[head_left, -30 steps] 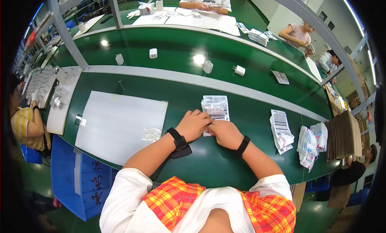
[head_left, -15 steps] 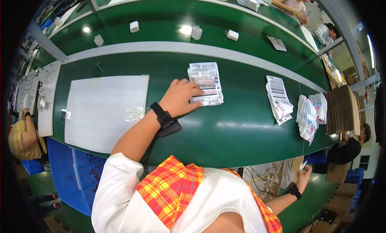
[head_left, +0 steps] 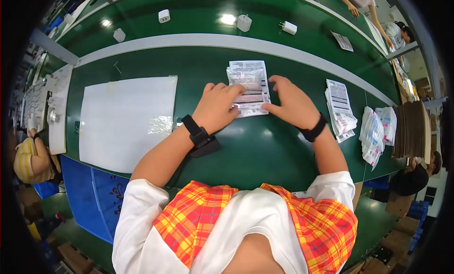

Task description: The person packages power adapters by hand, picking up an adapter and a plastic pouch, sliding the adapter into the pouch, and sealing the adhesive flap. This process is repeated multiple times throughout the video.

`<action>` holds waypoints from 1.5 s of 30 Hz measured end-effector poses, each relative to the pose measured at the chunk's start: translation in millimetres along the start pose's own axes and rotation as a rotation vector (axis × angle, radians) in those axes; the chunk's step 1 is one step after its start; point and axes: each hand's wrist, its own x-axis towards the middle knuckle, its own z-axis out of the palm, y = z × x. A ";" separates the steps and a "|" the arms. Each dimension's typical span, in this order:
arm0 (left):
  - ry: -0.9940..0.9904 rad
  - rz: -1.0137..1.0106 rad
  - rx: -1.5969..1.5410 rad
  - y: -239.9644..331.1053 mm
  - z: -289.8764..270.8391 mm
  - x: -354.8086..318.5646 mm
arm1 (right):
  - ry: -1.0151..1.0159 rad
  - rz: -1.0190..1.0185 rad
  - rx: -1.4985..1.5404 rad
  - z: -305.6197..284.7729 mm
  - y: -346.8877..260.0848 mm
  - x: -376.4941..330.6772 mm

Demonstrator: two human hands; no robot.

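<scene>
A small stack of flat printed plastic bags (head_left: pixel 255 98) lies on the green table in front of me, its top one clear and bulging. My left hand (head_left: pixel 216 106) rests at the stack's left edge, fingers stretched over the bags and thumb apart. On the other side, my right hand (head_left: pixel 294 104) is open, thumb near the lower right edge of the stack and index finger raised by its upper right. Nothing shows between the right fingers. Both wrists wear black bands.
A white board (head_left: pixel 127 125) lies at left on the table. To the right are a fanned pile of printed bags (head_left: pixel 339 108), filled white bags (head_left: pixel 372 134) and brown cardboard sheets (head_left: pixel 411 130). White plug chargers (head_left: pixel 244 23) stand on the raised shelf. Other people work around the bench.
My right hand has come up from the lower right, where it held a small white piece, to the stack's right side; that piece is no longer seen. The left hand stays at the stack.
</scene>
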 end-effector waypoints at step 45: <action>0.385 0.107 -0.131 -18.0 -23.6 5.3 | -0.089 -0.492 0.062 20.4 0.1 64.3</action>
